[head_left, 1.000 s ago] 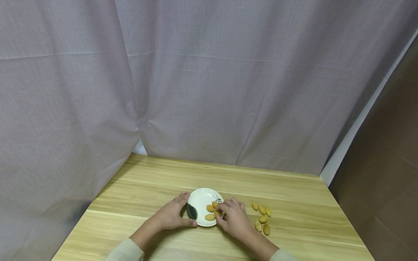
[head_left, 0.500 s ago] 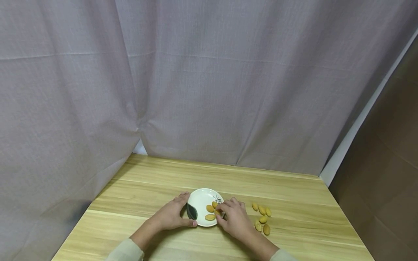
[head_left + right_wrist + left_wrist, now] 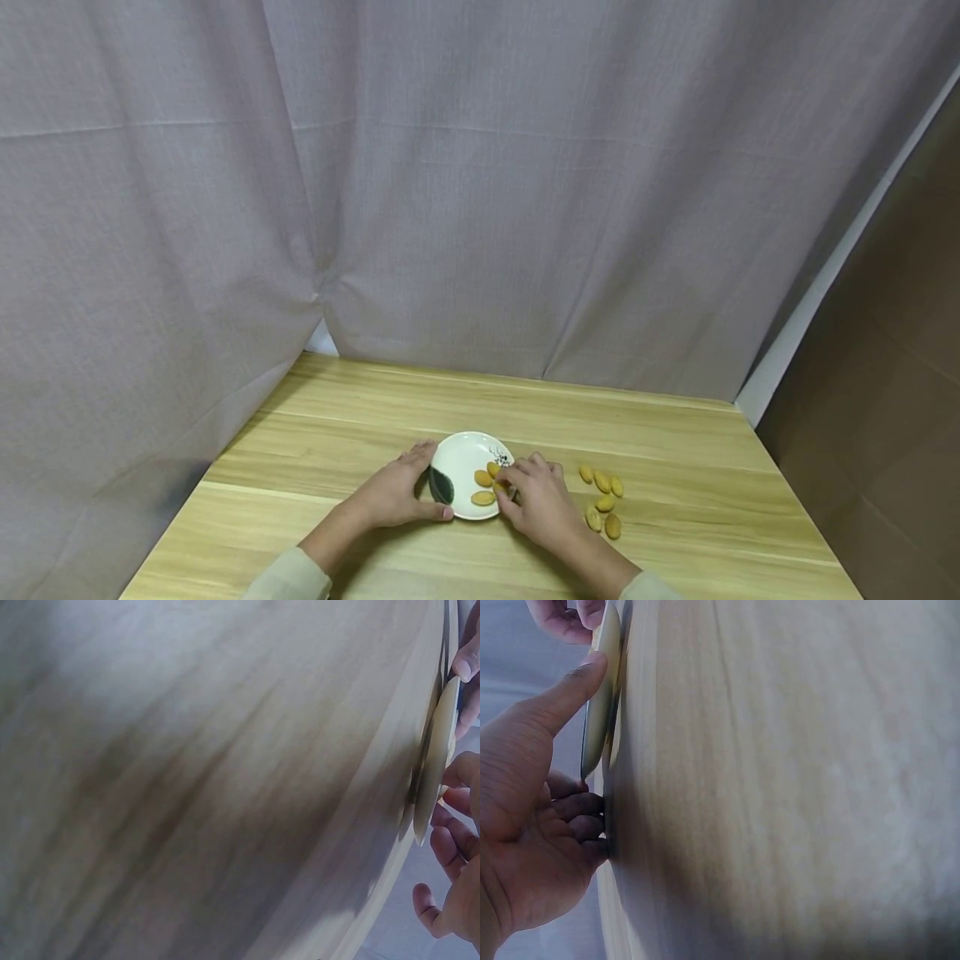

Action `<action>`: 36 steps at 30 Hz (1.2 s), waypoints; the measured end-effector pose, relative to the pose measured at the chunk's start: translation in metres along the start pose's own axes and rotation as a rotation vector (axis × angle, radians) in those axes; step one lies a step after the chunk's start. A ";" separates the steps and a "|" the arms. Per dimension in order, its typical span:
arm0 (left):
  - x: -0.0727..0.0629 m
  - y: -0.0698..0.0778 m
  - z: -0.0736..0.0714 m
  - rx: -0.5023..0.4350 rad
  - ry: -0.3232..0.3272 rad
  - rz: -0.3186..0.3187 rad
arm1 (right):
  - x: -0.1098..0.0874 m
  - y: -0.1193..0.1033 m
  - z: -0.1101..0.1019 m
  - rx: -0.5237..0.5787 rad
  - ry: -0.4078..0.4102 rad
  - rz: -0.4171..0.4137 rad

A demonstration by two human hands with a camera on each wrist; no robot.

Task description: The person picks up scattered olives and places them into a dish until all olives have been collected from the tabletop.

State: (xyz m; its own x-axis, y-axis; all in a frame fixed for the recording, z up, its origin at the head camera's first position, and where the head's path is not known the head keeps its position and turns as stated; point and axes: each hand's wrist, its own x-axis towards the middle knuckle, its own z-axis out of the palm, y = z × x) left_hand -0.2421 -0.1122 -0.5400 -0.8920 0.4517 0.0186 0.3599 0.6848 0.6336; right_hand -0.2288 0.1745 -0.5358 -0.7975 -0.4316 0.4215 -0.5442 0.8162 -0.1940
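A small round white plate [image 3: 462,458] with a dark green leaf shape and a black printed pattern lies on the wooden table. My left hand [image 3: 393,493] holds its left side, thumb on the near rim and fingers round the far left edge; the thumb [image 3: 577,686] presses the rim in the left wrist view. Over the right rim, my right hand [image 3: 542,506] pinches a yellow-brown almond-shaped nut [image 3: 498,487] between thumb and fingertips, low over the plate. Other such nuts [image 3: 483,498] rest on the plate beside those fingertips. The pinched nut is mostly hidden.
Several more yellow-brown nuts [image 3: 604,503] lie loose on the table [image 3: 675,467], right of my right hand. Grey curtains [image 3: 480,208] hang behind and to the left. A brown panel [image 3: 885,333] stands along the right side.
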 end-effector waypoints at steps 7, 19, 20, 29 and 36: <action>0.000 0.000 0.000 -0.003 0.000 -0.003 | 0.000 -0.001 -0.001 0.006 -0.012 0.007; 0.000 0.001 0.001 -0.005 0.001 -0.005 | -0.004 0.002 -0.004 0.018 0.025 0.012; 0.000 0.001 0.001 -0.003 0.003 -0.004 | -0.005 0.003 -0.004 0.019 0.034 0.009; 0.000 0.002 0.001 0.010 0.009 0.002 | -0.008 0.009 -0.014 0.025 0.087 0.005; -0.001 0.002 0.000 0.010 0.008 0.000 | -0.013 0.017 -0.025 0.029 0.042 0.038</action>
State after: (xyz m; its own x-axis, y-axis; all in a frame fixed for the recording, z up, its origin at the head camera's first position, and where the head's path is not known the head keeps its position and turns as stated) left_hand -0.2404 -0.1112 -0.5385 -0.8944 0.4466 0.0247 0.3622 0.6908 0.6258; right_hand -0.2210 0.2040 -0.5225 -0.8066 -0.3832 0.4501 -0.5213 0.8201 -0.2360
